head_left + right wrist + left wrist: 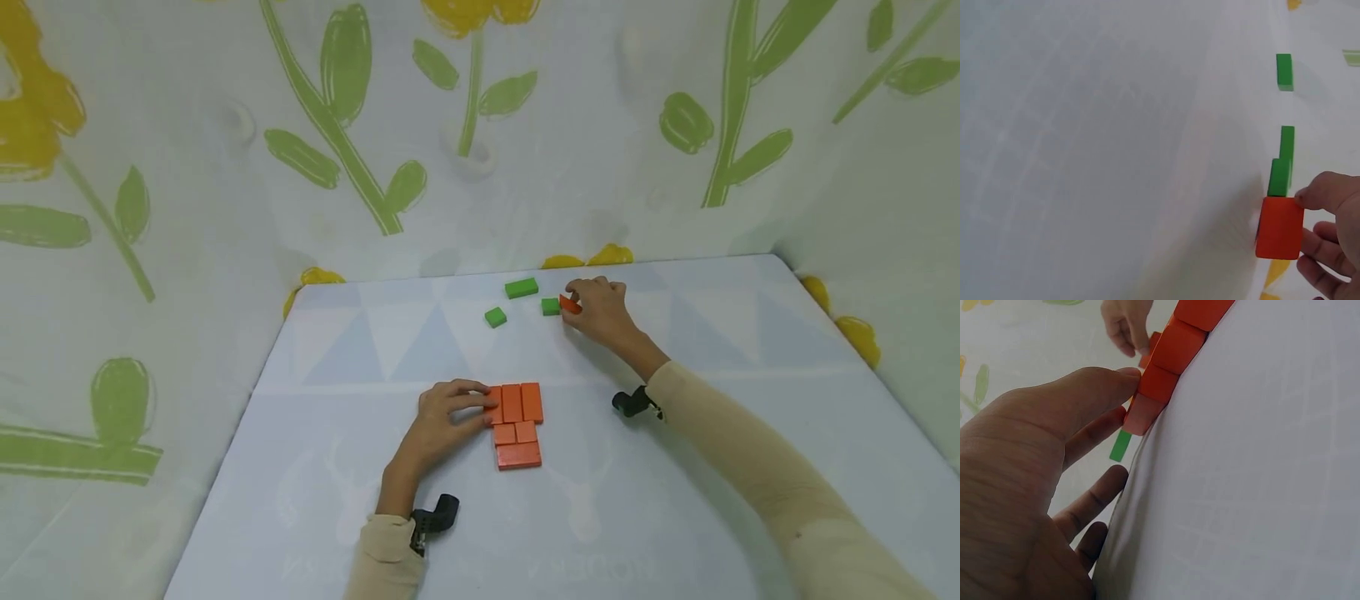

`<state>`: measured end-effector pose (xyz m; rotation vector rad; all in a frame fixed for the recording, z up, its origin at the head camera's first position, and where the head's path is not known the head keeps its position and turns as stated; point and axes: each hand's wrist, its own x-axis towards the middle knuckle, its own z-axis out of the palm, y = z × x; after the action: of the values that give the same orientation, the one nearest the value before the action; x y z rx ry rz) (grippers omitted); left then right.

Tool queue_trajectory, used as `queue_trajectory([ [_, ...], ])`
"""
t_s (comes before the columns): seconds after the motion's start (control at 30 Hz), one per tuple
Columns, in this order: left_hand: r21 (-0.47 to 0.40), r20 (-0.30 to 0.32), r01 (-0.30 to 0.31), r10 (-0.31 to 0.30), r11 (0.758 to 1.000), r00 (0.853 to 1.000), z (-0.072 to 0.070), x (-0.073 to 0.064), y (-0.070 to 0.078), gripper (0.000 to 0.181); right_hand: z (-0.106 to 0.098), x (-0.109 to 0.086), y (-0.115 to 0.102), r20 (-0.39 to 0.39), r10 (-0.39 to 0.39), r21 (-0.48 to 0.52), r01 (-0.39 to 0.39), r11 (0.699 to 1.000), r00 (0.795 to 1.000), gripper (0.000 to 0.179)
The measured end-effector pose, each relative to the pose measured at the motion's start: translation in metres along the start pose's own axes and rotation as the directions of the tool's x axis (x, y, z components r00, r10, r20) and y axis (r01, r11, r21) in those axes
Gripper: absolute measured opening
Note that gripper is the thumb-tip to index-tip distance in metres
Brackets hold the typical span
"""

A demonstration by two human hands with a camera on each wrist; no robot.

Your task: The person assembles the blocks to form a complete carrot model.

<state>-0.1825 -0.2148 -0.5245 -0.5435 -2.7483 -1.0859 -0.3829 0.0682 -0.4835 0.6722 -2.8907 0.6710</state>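
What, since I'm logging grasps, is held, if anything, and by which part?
The right hand pinches an orange block by its palm-side edge; the left hand touches another.

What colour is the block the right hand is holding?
That block is orange-red, and it shows best in the right wrist view.

Right hand (602,310) partly hides its orange block (569,304).

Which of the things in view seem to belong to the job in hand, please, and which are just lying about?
Seemingly in the job:
- orange block held by the right hand
- six grouped orange blocks, touched by the left hand

Apparently lying about:
- long green block
- two small green blocks
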Motion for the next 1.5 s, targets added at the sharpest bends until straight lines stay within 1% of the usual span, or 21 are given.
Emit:
queue_trajectory([
  [0.17, 0.007, -0.016, -0.022, 0.022, 1.000, 1.000, -0.002, 0.003, 0.002, 0.023, -0.014, -0.011, 0.003, 0.023, -0.013, 0.062, 0.012, 0.998, 1.000, 0.043],
  [0.33, -0.003, -0.017, -0.028, 0.027, 1.000, 0.999, -0.002, 0.003, 0.002, 0.023, -0.026, -0.024, 0.002, 0.038, -0.055, 0.075, 0.052, 0.996, 0.998, 0.043],
  [0.5, -0.014, -0.019, -0.013, 0.013, 1.000, 1.000, 0.001, 0.001, 0.001, 0.024, -0.033, -0.041, -0.011, 0.051, -0.101, 0.087, 0.097, 0.992, 0.994, 0.045],
  [0.63, -0.016, -0.013, 0.005, -0.005, 1.000, 1.000, 0.001, 0.001, 0.001, 0.024, -0.040, -0.059, -0.028, 0.058, -0.173, 0.097, 0.167, 0.981, 0.983, 0.043],
  [0.73, -0.026, -0.009, 0.012, -0.013, 1.000, 1.000, 0.002, 0.001, 0.000, 0.023, -0.046, -0.073, -0.039, 0.061, -0.246, 0.108, 0.239, 0.965, 0.967, 0.042],
  [0.87, -0.024, -0.008, 0.015, -0.015, 1.000, 1.000, 0.002, 0.001, -0.002, 0.023, -0.048, -0.088, -0.053, 0.067, -0.324, 0.117, 0.315, 0.942, 0.944, 0.043],
  [1.13, -0.021, -0.013, 0.004, -0.004, 1.000, 1.000, 0.002, 0.002, -0.002, 0.023, -0.043, -0.116, -0.077, 0.077, -0.429, 0.102, 0.420, 0.902, 0.900, 0.041],
  [1.3, -0.015, -0.018, 0.001, -0.001, 1.000, 1.000, 0.003, 0.001, -0.003, 0.024, -0.038, -0.134, -0.089, 0.074, -0.507, 0.086, 0.501, 0.861, 0.859, 0.039],
  [1.4, -0.007, -0.016, 0.006, -0.006, 1.000, 1.000, 0.003, 0.001, -0.003, 0.024, -0.033, -0.143, -0.097, 0.089, -0.540, 0.105, 0.532, 0.840, 0.837, 0.035],
  [1.5, -0.007, -0.017, 0.000, 0.000, 1.000, 1.000, 0.002, 0.001, -0.003, 0.024, -0.029, -0.153, -0.103, 0.110, -0.558, 0.132, 0.544, 0.828, 0.822, 0.035],
])
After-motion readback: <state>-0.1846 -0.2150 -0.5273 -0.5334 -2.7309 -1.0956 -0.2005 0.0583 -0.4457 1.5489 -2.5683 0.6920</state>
